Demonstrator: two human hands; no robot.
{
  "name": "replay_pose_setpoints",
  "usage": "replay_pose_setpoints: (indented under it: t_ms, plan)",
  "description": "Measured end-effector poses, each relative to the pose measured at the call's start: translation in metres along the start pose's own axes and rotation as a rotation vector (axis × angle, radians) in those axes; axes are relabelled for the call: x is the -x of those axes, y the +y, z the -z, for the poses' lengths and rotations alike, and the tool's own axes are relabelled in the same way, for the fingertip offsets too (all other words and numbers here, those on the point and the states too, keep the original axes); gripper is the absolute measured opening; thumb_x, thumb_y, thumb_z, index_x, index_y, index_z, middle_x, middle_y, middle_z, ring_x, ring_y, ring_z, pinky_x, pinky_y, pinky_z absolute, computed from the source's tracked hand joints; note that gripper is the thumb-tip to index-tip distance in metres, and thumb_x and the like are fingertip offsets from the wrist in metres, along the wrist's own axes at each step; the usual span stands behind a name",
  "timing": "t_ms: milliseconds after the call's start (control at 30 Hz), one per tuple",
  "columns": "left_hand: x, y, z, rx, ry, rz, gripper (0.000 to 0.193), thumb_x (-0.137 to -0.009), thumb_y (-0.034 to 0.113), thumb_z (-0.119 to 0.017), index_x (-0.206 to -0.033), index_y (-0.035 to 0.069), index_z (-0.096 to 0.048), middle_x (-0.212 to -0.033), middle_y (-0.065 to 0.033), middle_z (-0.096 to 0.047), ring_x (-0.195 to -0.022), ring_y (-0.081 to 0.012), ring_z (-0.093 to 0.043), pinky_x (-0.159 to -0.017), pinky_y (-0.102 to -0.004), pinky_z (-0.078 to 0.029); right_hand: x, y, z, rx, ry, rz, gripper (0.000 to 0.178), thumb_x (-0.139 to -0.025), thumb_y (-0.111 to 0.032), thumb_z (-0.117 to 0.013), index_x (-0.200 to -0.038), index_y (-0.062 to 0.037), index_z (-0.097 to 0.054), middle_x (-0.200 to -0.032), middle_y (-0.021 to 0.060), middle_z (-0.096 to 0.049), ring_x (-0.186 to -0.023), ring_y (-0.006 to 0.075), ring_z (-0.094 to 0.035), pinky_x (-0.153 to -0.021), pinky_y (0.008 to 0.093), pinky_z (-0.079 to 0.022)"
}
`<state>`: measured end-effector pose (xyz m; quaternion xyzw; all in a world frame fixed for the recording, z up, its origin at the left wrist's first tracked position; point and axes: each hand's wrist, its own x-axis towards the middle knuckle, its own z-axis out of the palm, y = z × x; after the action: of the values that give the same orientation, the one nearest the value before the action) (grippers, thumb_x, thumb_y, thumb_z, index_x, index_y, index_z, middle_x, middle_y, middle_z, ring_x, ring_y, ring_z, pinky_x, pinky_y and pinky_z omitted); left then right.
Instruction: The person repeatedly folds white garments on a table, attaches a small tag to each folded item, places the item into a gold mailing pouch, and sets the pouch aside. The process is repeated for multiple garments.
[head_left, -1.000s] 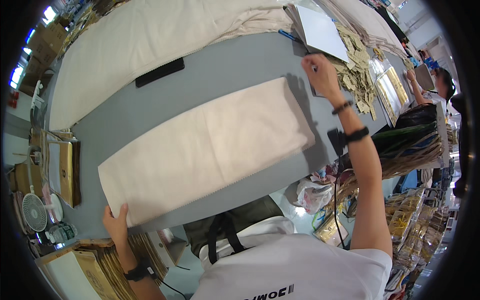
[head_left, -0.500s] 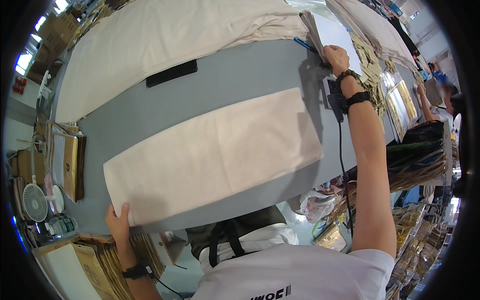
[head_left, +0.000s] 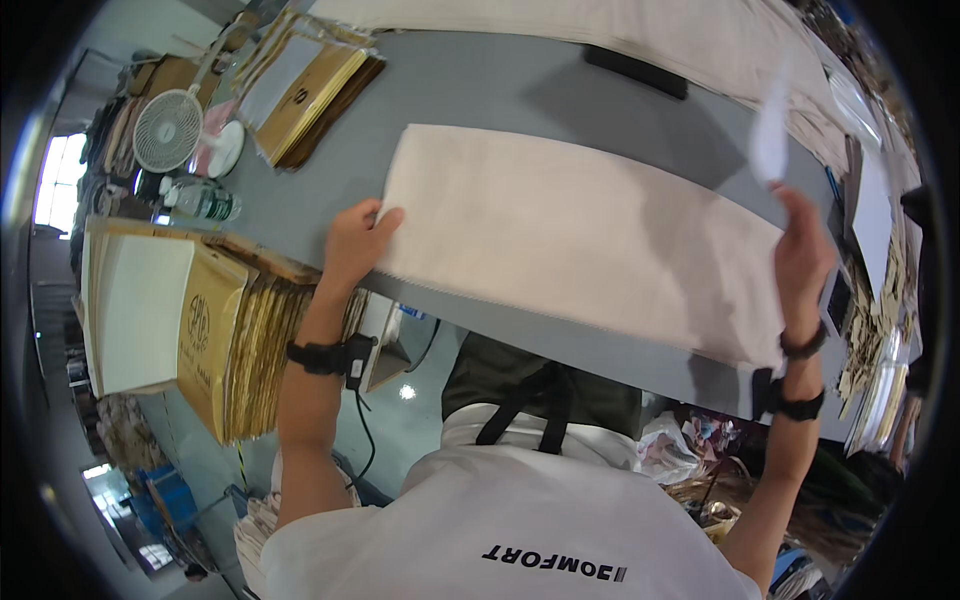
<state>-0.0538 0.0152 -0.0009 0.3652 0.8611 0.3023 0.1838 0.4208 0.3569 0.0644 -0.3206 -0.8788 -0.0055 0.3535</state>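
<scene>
A cream cloth (head_left: 570,230), folded into a long flat strip, lies across the grey table (head_left: 480,85) in front of me. At its left end my left hand (head_left: 358,240) pinches the edge, thumb on top and the other fingers curled beside it. My right hand (head_left: 803,265) is raised by the strip's right end. A thin white sheet (head_left: 770,140), smeared by motion, stands up from its fingertips. Whether that sheet is paper or card I cannot tell.
More cream cloth (head_left: 500,14) covers the table's far side, with a black bar (head_left: 635,72) near it. White sheets (head_left: 872,215) are stacked at the right. Flat gold packages (head_left: 310,90), a fan (head_left: 168,132) and a bottle (head_left: 203,200) stand left.
My right hand has come back from the stack of white sheets to the cloth's right end, now with a sheet. My left hand stays at the left end. The view has swung left.
</scene>
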Motion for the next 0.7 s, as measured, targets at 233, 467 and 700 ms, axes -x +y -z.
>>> replay_pose_setpoints:
  t_ms: [233, 467, 700]
  plan:
    - [-0.004, 0.004, 0.004, 0.214, -0.062, -0.051, 0.032, -0.101, 0.029, -0.07, -0.097, -0.002, -0.072, -0.069, -0.0066, -0.065, -0.061, -0.0132, -0.052, -0.06, -0.0305, -0.044, 0.028, -0.158, -0.048, -0.292, -0.346, 0.571, 0.029, -0.08, 0.006, -0.067, -0.109, 0.0031, -0.066, -0.113, 0.0177, -0.073, -0.108, 0.035, -0.075, -0.097, 0.0437, -0.064]
    - [-0.004, -0.001, 0.004, 0.161, -0.104, 0.024, 0.032, -0.105, 0.026, -0.067, -0.102, -0.004, -0.073, -0.081, -0.0031, -0.073, -0.072, -0.0066, -0.058, -0.068, -0.0262, -0.047, 0.038, -0.172, -0.056, -0.305, -0.464, 0.59, 0.022, -0.085, -0.003, -0.072, -0.106, -0.001, -0.066, -0.11, 0.0134, -0.075, -0.106, 0.0315, -0.075, -0.097, 0.0436, -0.064]
    - [-0.001, 0.003, 0.0, 0.18, 0.015, 0.042, 0.036, -0.095, 0.04, -0.072, -0.102, 0.005, -0.079, -0.079, -0.0088, -0.076, -0.069, -0.0223, -0.069, -0.069, -0.0345, -0.052, 0.0, -0.201, -0.048, -0.479, -0.682, 0.432, 0.014, -0.094, -0.012, -0.075, -0.104, -0.0045, -0.071, -0.108, 0.0116, -0.075, -0.097, 0.0315, -0.074, -0.084, 0.0435, -0.062]
